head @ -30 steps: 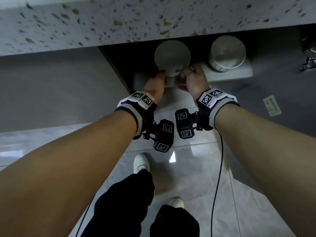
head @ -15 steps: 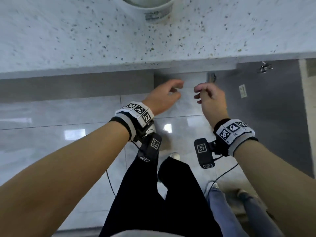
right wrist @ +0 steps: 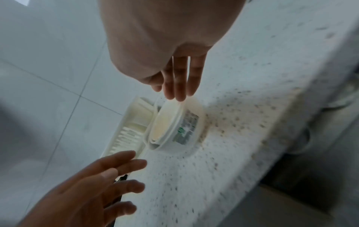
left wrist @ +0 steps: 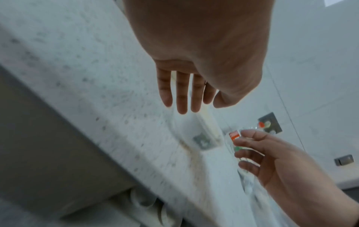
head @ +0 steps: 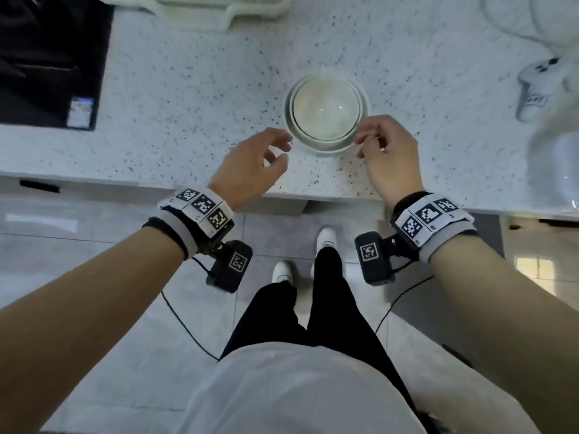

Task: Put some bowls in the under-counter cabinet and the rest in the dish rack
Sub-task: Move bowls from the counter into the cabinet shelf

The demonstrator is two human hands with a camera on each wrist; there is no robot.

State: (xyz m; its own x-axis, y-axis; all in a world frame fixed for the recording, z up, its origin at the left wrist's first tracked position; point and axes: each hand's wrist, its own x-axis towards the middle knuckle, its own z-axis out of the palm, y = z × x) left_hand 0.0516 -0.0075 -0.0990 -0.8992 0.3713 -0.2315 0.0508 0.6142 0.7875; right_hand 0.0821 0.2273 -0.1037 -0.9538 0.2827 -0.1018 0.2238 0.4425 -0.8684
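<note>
A stack of white bowls sits on the speckled countertop, one nested in another. My left hand hovers just left of the stack, fingers relaxed and holding nothing. My right hand hovers at the stack's right rim, fingers loosely curved, also holding nothing. In the left wrist view my left fingers hang straight above the counter. The pale dish rack stands at the counter's far edge. The under-counter cabinet is out of sight below the counter.
A black cooktop lies at the far left of the counter. A white controller and white cloth-like items sit at the right. The counter's front edge runs under my wrists; grey tiled floor and my feet are below.
One second ago both hands held a bowl inside the cabinet. They let go, rose past the counter edge, and now hover on either side of the bowl stack on the counter.
</note>
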